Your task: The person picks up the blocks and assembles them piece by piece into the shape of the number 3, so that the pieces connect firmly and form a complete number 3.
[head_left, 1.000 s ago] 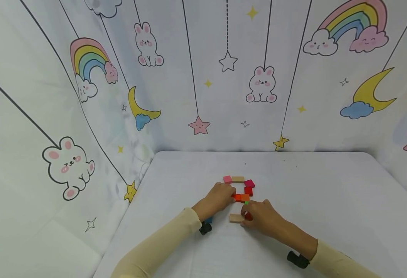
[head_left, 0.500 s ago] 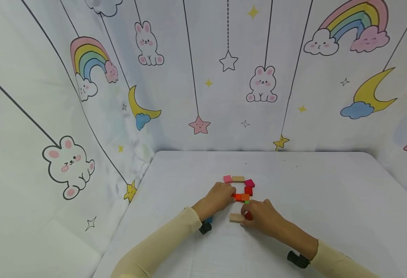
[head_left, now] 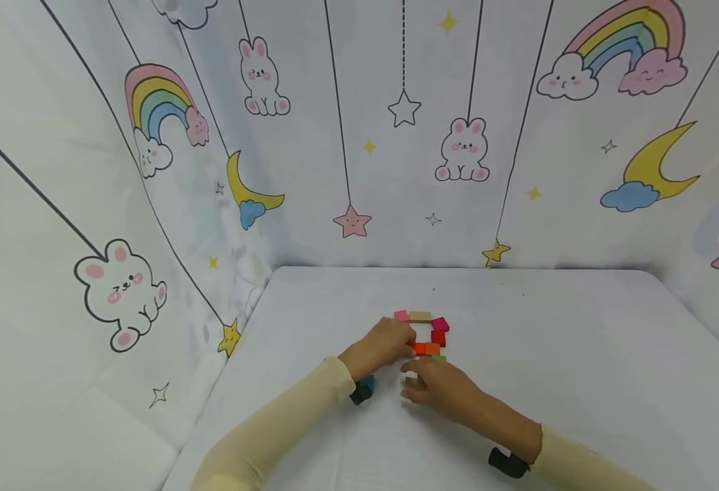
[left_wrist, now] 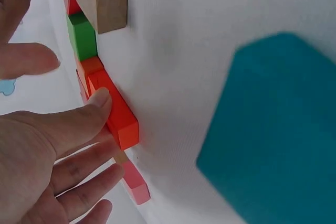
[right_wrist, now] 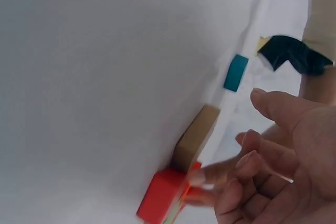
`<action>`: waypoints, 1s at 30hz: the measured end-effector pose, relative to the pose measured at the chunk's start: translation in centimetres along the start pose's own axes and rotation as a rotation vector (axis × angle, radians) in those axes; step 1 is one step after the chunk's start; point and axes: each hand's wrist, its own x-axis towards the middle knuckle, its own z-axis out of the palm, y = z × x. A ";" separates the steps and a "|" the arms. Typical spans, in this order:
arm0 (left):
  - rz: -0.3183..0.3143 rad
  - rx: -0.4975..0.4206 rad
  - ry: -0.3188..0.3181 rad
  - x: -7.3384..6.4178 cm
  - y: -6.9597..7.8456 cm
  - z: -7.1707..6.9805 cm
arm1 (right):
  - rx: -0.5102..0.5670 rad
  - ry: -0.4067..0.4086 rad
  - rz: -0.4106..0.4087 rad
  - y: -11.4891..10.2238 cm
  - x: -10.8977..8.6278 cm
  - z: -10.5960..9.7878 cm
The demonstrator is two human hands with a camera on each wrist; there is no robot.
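Thumb against the near face, my left hand [head_left: 386, 341] pinches a red-orange block [left_wrist: 119, 111] on the white table, its index finger hidden behind. An orange block [head_left: 433, 348] and a green block [head_left: 438, 357] continue that row. My right hand [head_left: 448, 389] hovers with thumb and fingers apart, holding nothing. In the right wrist view, a plain wooden block [right_wrist: 197, 139] and a red block [right_wrist: 160, 196] stand end to end beside its loosely bent fingers. The right hand covers most of both in the head view.
Beyond the hands, pink [head_left: 401, 315], plain wood [head_left: 420, 316], magenta [head_left: 440, 324] and red [head_left: 438, 338] blocks form a curved line. A teal block [left_wrist: 278, 129] lies near the left wrist. Printed cloth walls [head_left: 396, 170] stand behind the white table [head_left: 580, 354].
My right hand has let go of the red block and moved left, over the plain wooden block. The left hand stays at the red-orange block.
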 end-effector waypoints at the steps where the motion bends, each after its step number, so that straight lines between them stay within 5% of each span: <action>1: 0.007 0.008 -0.006 0.0 -0.2 -0.1 | 0.004 -0.010 -0.003 -0.4 0.3 0.2; 17: -0.008 -0.011 -0.127 0.8 0.2 -0.9 | -0.020 -0.067 -0.060 -2.8 3.1 2.8; 23: 0.036 0.046 -0.104 1.0 0.2 -1.4 | -0.065 -0.037 -0.087 -3.5 3.6 2.8; 30: 0.014 0.015 -0.119 0.9 0.2 -1.4 | -0.080 -0.017 -0.114 -3.6 3.6 2.8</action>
